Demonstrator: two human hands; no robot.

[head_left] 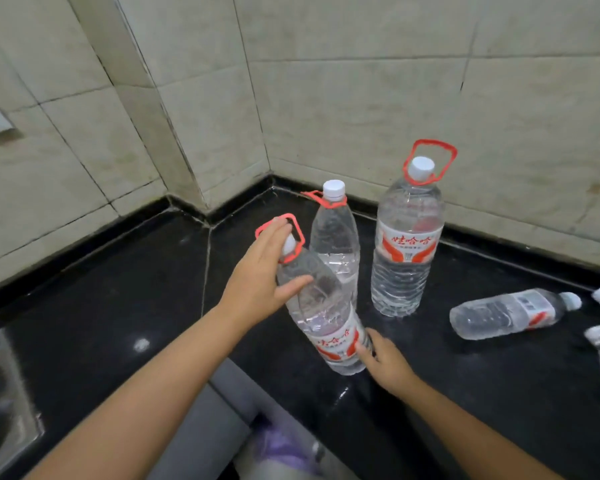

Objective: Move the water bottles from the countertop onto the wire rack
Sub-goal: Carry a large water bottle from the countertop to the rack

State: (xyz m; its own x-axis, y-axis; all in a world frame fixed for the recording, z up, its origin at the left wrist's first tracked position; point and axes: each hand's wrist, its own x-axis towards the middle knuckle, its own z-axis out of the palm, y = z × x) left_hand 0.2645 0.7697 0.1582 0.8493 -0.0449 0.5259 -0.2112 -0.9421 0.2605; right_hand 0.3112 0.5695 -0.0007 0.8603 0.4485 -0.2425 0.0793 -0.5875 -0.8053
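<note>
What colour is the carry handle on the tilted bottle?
Red, on the tilted bottle; clearest in the head view.

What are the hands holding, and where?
The tilted water bottle: left hand at its neck and shoulder, right hand near its labelled bottom.

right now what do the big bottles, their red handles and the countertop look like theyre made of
Big bottles, such as the tilted bottle between the left hand and right hand: thin clear plastic, glossy; you see through the ribbed walls.
Red handles: probably flexible matte plastic, thin loops around the necks.
Countertop: looks like polished black stone, speckled, with bright reflections.
</note>
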